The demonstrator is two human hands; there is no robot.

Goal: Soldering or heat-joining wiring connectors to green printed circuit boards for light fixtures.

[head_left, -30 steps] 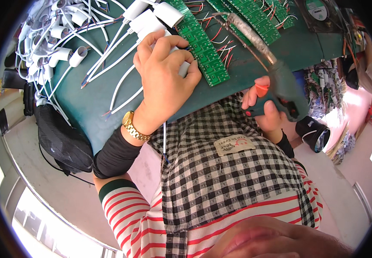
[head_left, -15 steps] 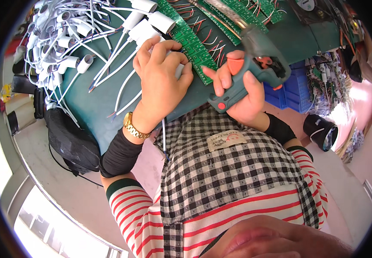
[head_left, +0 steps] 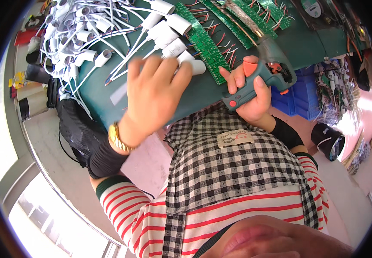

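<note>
Holding 1 pistol-shaped green-and-orange soldering gun in the right hand, with fingers closed around the grip. Aimed away from the torso, with metal barrel above green circuit boards. Observed left hand blurred, with fingers bent and slightly parted; cannot tell whether empty or gripping. Noted white cylindrical lamp holders just beyond the left hand, beside the nearest board, on dark green tabletop. Noted 1 heap of corded lamp holders farther left.
</note>
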